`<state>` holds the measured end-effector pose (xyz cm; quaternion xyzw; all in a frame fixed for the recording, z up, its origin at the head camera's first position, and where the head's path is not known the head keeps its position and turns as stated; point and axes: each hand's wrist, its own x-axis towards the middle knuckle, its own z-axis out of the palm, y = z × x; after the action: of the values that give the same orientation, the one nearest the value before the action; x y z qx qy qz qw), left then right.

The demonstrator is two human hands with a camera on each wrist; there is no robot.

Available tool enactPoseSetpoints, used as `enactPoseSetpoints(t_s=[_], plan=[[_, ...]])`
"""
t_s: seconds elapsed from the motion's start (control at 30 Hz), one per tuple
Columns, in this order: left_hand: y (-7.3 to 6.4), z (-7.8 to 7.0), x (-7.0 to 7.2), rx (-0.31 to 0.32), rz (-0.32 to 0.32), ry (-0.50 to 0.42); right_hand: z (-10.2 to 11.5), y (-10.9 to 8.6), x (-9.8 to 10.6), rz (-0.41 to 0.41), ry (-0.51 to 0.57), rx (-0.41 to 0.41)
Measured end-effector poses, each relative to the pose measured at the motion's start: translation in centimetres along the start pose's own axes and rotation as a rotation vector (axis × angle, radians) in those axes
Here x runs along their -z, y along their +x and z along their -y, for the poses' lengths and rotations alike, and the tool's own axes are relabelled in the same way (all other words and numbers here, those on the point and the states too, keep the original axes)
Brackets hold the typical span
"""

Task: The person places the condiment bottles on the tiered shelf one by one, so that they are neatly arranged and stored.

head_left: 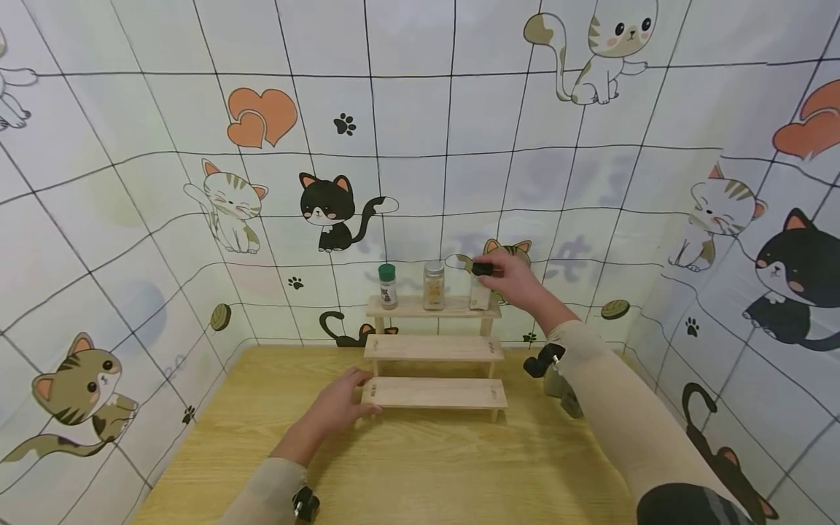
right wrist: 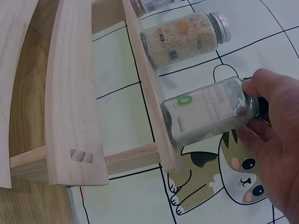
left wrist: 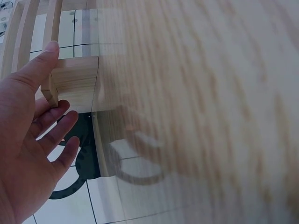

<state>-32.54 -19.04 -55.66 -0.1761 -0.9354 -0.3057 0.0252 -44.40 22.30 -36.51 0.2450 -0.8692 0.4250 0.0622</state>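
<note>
A three-tier wooden shelf rack point(head_left: 433, 348) stands on the table. At the right end of its top tier is a square glass spice jar point(right wrist: 203, 112) with a black lid and pale contents. My right hand point(head_left: 515, 281) pinches this jar around the neck and lid, its base at the board. My left hand point(head_left: 335, 405) grips the left end of the lowest tier, thumb on one face and a fingertip on the other, as the left wrist view shows. Left of the held jar are a silver-capped jar point(head_left: 434, 286) of yellowish bits and a green-capped bottle point(head_left: 387, 286).
Behind the rack hangs a white grid-patterned sheet point(head_left: 413, 182) printed with cats, wrapping around both sides. A greyish-green object point(head_left: 563, 394) sits on the wood-grain table point(head_left: 420, 467) right of the rack, partly hidden by the right forearm.
</note>
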Motion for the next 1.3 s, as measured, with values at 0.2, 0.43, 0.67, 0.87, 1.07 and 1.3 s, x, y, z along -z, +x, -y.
enactPoseSetpoints(t_s=[0.2,0.43,0.67,0.87,1.07,1.3], plan=[[0.0,-0.2,0.3,-0.003,-0.005,0.002,0.1,0.2,-0.1,0.011,0.008,-0.002],[0.1,-0.4,0.1,-0.006,0.000,0.012,0.0,0.2,-0.2,0.014,0.017,-0.030],[0.2,-0.4,0.1,0.006,-0.001,0.007,-0.2,-0.1,-0.1,0.005,0.029,-0.035],[0.2,-0.4,0.1,0.013,0.005,0.003,-0.5,-0.8,-0.1,-0.031,0.065,-0.045],[0.1,-0.3,-0.1,0.014,0.008,0.005,-1.5,-2.9,0.5,-0.083,0.044,-0.074],[0.0,-0.2,0.2,0.018,0.010,0.006,-2.7,-5.9,1.9,-0.113,-0.025,-0.106]])
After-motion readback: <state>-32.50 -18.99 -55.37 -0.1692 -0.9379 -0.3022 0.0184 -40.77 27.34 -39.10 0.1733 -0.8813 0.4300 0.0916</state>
